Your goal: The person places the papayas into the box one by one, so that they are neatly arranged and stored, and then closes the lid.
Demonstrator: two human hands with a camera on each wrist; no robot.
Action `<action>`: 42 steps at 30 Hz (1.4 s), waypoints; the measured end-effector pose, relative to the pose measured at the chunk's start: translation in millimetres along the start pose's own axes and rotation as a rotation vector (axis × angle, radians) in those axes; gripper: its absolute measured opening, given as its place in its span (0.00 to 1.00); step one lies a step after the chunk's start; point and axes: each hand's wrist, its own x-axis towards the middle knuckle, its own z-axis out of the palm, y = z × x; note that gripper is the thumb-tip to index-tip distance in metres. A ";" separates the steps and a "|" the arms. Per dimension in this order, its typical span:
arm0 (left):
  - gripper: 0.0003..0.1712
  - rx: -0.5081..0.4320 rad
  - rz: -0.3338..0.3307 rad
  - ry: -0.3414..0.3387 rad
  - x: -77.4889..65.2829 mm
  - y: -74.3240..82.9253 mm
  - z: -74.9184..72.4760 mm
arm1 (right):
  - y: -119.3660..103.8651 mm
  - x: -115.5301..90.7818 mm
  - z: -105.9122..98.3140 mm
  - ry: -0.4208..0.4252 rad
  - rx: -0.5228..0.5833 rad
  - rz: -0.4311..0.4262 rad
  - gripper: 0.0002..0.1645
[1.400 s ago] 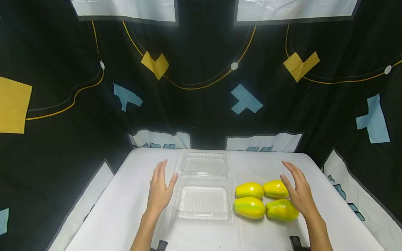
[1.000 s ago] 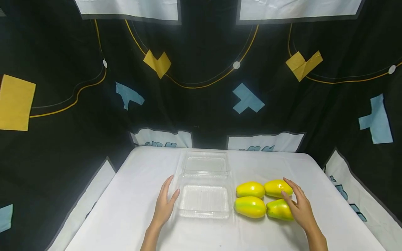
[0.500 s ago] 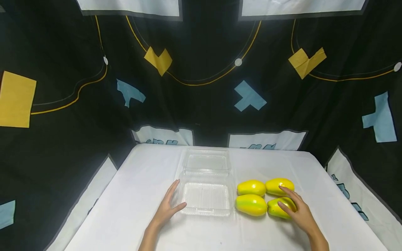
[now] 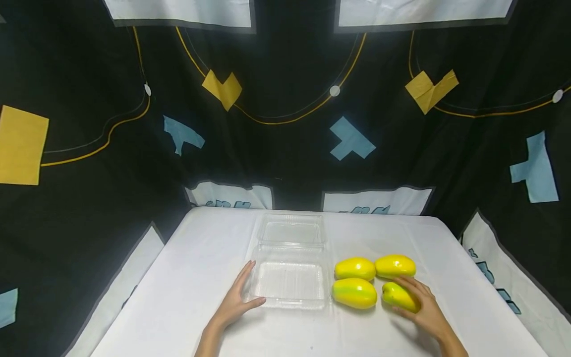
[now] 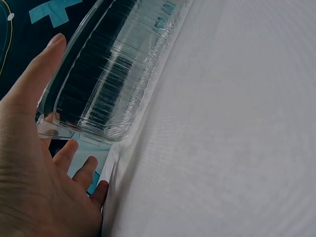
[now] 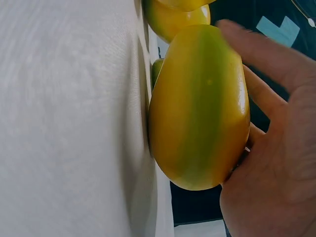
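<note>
A clear plastic clamshell container lies open on the white table, its lid folded back on the far side. My left hand is at the container's near left corner, thumb and fingers spread; in the left wrist view the thumb stands beside the clear wall. Whether it touches the plastic I cannot tell. On the right, my right hand grips the near right yellow-green papaya, thumb on the near side and fingers over the far side. In the right wrist view this papaya sits against the palm.
Three more papayas lie close by: one near left, one far left and one far right. A white cloth covers the table. Behind it hangs a dark curtain with yellow and blue patches.
Both hands have come down towards the table. My left hand has reached the container's corner. My right hand has closed round the near right papaya, which has turned and shifted slightly from its neighbour.
</note>
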 end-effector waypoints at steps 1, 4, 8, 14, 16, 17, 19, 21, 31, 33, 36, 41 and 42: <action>0.54 -0.003 -0.006 0.000 0.0 0.3 0.3 | 0.7 -0.2 -0.2 -0.002 -0.004 0.000 0.41; 0.55 -0.010 -0.029 0.001 0.4 0.0 1.1 | 4.3 -0.7 -0.5 -0.004 0.003 -0.006 0.42; 0.55 -0.008 -0.056 -0.001 0.3 -3.7 2.0 | 9.7 -1.9 -0.7 0.011 0.025 -0.025 0.43; 0.55 -0.013 -0.064 -0.006 -1.6 -3.9 1.7 | 11.6 -3.0 -1.5 0.003 0.057 0.023 0.45; 0.55 -0.011 -0.074 -0.007 -2.2 -4.0 1.8 | 11.1 -3.7 -1.8 0.000 0.049 0.026 0.45; 0.55 -0.010 -0.081 -0.006 -2.4 -4.2 1.9 | 10.6 -4.1 -2.2 0.002 0.043 0.023 0.45; 0.56 -0.005 -0.097 -0.005 -2.3 -4.5 2.2 | 10.0 -4.8 -3.3 0.013 0.021 0.013 0.44; 0.57 -0.001 -0.111 -0.004 -2.1 -4.3 2.3 | 9.3 -5.3 -4.7 0.030 -0.004 0.003 0.45; 0.60 0.013 -0.120 -0.004 -1.2 -2.5 1.5 | 2.7 -4.5 -9.8 0.026 -0.054 0.084 0.48; 0.60 0.005 -0.124 -0.006 -1.4 -2.7 1.3 | 0.4 -4.0 -10.0 -0.005 -0.055 0.152 0.51; 0.60 -0.010 -0.122 -0.013 -2.1 -2.1 0.7 | -2.5 -2.9 -9.5 -0.022 -0.060 0.205 0.54; 0.60 -0.018 -0.105 -0.014 -3.2 -1.6 0.3 | -8.8 0.1 -9.4 0.025 -0.076 0.173 0.52; 0.59 -0.021 -0.101 -0.012 -3.3 -1.7 0.3 | -10.9 0.9 -9.6 0.038 -0.079 0.163 0.52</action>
